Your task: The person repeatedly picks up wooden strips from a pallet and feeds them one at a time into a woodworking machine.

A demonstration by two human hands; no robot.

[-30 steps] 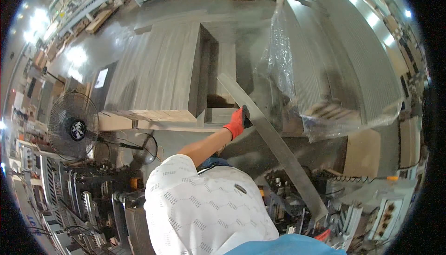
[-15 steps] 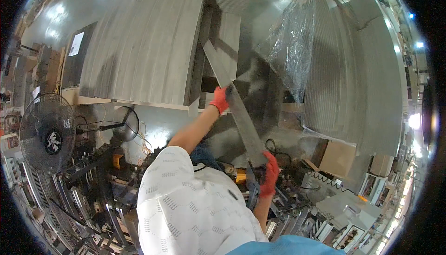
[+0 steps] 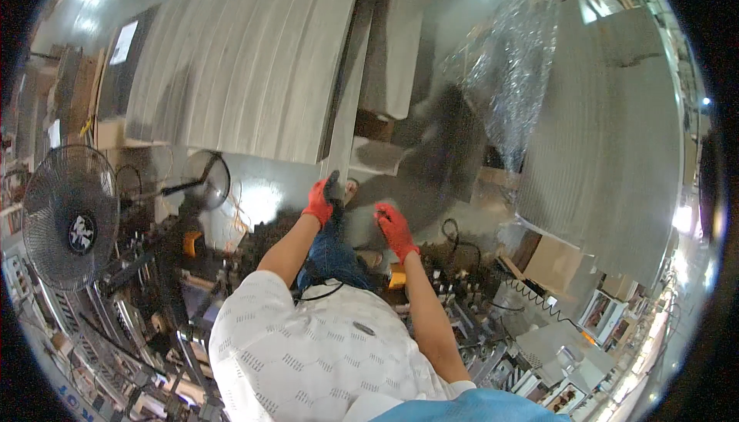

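Observation:
My left hand (image 3: 319, 202), in a red glove with a dark palm, is closed at the near end of a long grey plank (image 3: 348, 118). That plank runs away from me along the right side of a large stack of grey planks (image 3: 246, 60). Nothing shows in my right hand (image 3: 394, 231), also red-gloved; it is raised in front of my body to the right of the plank's end, fingers loosely bent and apart. Part of the left fingers is hidden behind the glove.
At right stands another grey stack (image 3: 608, 130), partly draped in clear plastic film (image 3: 512, 91). A black fan (image 3: 73, 222) is at left, beside machinery. A cardboard box (image 3: 553, 262) sits at right, near a coiled black cable (image 3: 531, 293).
The plank, held slanting across in both hands, has swung left beside the stack. My right hand has let go of its near end; my left hand has moved back toward me, to that end.

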